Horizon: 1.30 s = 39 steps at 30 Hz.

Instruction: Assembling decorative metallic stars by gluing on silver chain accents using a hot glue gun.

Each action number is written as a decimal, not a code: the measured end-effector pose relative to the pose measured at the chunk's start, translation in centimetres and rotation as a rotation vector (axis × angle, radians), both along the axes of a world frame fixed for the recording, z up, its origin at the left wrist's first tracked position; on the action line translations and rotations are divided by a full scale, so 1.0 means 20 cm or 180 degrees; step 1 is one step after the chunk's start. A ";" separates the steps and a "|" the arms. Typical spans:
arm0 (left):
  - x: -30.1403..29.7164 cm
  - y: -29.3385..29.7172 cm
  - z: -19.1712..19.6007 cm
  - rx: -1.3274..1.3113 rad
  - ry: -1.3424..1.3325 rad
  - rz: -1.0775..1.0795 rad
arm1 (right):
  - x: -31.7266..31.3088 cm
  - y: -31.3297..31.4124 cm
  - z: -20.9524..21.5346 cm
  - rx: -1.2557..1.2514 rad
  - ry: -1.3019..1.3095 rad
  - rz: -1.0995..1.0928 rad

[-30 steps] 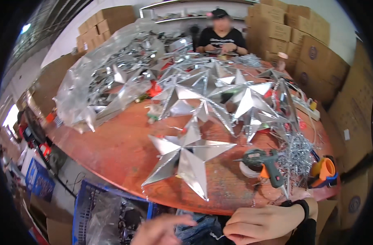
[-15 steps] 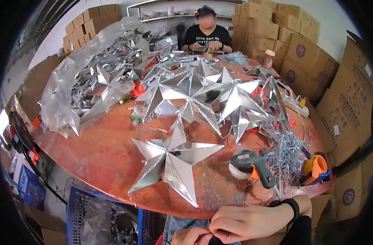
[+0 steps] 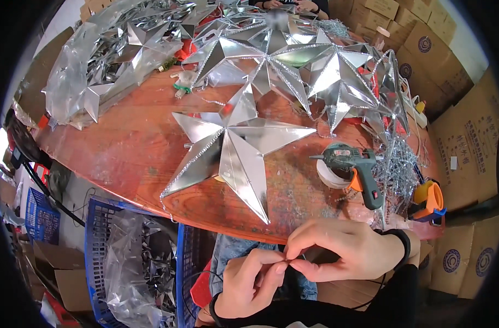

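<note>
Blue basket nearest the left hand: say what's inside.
Inside the blue basket lie crumpled clear plastic on the left and shiny silver pieces on the right. Anything beneath them is covered.

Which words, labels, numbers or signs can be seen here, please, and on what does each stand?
Wording located, not copied:
Tall carton at right: dark printed characters.
White sticker there: nothing legible.
Upper-right carton and lower-right carton: round emblems, lettering too small.
Glue gun: label too small to read.
Co-worker's black shirt: white lettering, cut off.
</note>
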<state>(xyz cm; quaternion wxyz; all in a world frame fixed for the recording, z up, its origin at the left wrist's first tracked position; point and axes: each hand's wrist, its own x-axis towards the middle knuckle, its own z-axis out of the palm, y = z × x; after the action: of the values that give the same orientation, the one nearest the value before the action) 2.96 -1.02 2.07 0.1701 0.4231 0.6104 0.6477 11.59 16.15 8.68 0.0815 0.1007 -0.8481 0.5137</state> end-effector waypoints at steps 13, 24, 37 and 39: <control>-0.02 -0.04 0.04 -0.0565 -0.0843 -0.0513 | -0.01 0.00 -0.02 0.1007 0.0693 0.0135; -0.06 -0.06 -0.03 -0.0463 -0.0811 -0.0807 | 0.01 0.03 -0.02 0.1022 0.0414 0.0400; -0.05 -0.05 0.01 -0.0298 0.0381 -0.0259 | 0.01 0.03 0.00 0.0377 0.0244 0.0506; -0.05 -0.07 0.03 -0.0426 0.0370 -0.0246 | 0.03 0.01 0.01 0.0216 0.0015 0.0485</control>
<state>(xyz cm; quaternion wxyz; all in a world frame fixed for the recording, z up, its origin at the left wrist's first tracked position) 1.97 -2.42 2.77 0.1871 0.4709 0.6444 0.5727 12.10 16.36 8.86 0.0406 0.1689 -0.8547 0.4892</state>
